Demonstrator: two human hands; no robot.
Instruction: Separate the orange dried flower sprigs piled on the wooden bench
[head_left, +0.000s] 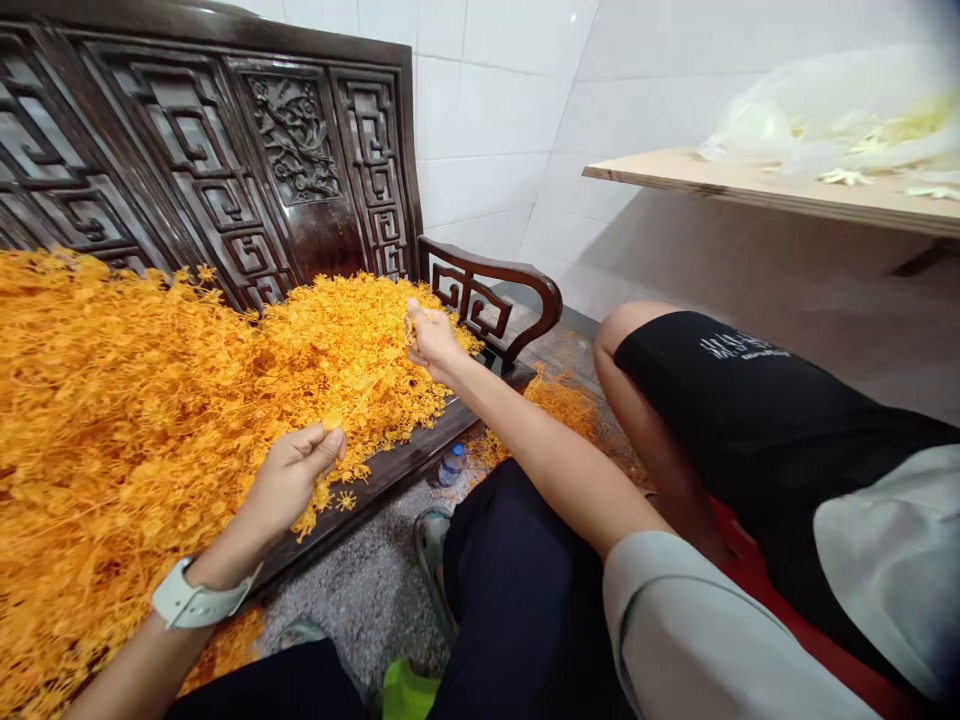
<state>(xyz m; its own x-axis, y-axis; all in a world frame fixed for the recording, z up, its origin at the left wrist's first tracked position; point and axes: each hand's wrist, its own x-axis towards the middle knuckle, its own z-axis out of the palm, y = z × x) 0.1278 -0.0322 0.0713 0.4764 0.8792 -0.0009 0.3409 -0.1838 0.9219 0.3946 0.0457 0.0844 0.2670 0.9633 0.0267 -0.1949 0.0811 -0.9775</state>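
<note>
A large heap of orange plastic flower pieces (pixel 150 380) with thin stems covers the seat of a dark carved wooden bench (pixel 315 235). My left hand (pixel 296 468), with a pale watch on its wrist, is over the heap's front edge, thumb and fingers pinched on an orange flower piece (pixel 334 424). Further back and to the right, my right hand (pixel 433 338) is closed in a pinch above the heap near the armrest. An orange bit shows at its fingertips, too small to make out fully.
The bench's curved armrest (pixel 544 290) rises at the right end. A water bottle (pixel 452 465) stands on the floor below the seat edge, beside fallen orange pieces (pixel 562 405). At right sits another person in black shorts (pixel 720 390), under a wooden shelf (pixel 660 168) with bagged pale pieces.
</note>
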